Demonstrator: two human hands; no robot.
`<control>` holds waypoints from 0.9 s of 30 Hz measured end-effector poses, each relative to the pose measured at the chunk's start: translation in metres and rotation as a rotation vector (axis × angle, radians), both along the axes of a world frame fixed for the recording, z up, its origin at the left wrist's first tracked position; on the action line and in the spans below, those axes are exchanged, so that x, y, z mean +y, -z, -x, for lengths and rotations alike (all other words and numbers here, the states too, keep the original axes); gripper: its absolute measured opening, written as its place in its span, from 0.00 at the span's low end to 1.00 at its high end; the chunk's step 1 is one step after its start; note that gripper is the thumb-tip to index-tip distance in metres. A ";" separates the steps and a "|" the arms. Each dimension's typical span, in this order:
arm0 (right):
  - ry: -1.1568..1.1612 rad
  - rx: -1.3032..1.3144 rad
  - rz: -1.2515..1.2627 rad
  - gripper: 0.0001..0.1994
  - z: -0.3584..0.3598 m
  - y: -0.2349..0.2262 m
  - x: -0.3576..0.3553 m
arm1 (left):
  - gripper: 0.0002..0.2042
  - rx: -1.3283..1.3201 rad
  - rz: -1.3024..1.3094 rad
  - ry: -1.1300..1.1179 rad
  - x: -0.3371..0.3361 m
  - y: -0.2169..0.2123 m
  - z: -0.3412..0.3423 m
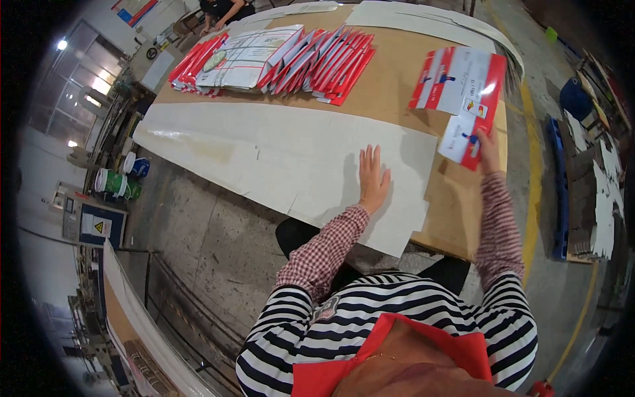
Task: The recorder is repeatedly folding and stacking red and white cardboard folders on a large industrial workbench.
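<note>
My right hand [489, 151] grips the near edge of a red and white printed carton [473, 83], folded flat, at the right side of the table. The carton is raised and tilted, and its narrow flap hangs toward me. My left hand [374, 182] is over the right part of a long white cardboard sheet [264, 149], its fingers stretched out and holding nothing. Whether the palm touches the sheet I cannot tell. Beyond the sheet lies a leaning row of similar red and white flat cartons [331, 63], with one broad whitish pack [248, 56] among them.
Brown board [403, 86] covers the table. More white sheets [423, 20] lie along its far edge, where another person [228, 10] leans in. Buckets [116, 184] stand on the floor at left. At right are a blue pallet [559, 192] and stacked cardboard [598, 198].
</note>
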State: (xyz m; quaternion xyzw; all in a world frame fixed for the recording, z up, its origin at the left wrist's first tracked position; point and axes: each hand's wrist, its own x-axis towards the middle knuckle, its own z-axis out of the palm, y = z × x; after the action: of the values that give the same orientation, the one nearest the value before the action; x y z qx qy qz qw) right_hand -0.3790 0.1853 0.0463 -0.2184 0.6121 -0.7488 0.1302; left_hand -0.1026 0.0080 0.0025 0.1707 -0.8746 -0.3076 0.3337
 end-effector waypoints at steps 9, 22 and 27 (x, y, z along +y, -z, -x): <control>-0.726 0.111 -0.802 0.32 0.144 -0.020 -0.084 | 0.30 -0.047 -0.155 -0.024 -0.002 0.018 -0.014; 0.100 0.261 -0.806 0.31 -0.030 0.065 -0.392 | 0.31 -0.062 -0.111 -0.005 -0.011 0.017 -0.021; 0.005 0.606 -0.748 0.24 0.031 0.070 -0.312 | 0.31 -0.020 -0.118 0.109 0.011 0.010 0.007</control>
State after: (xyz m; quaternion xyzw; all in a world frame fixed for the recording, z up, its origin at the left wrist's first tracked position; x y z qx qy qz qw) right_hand -0.4101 -0.1267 -0.0241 -0.3633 0.8504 -0.3803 0.0138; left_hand -0.1095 0.0189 -0.0079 0.1452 -0.8663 -0.3746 0.2969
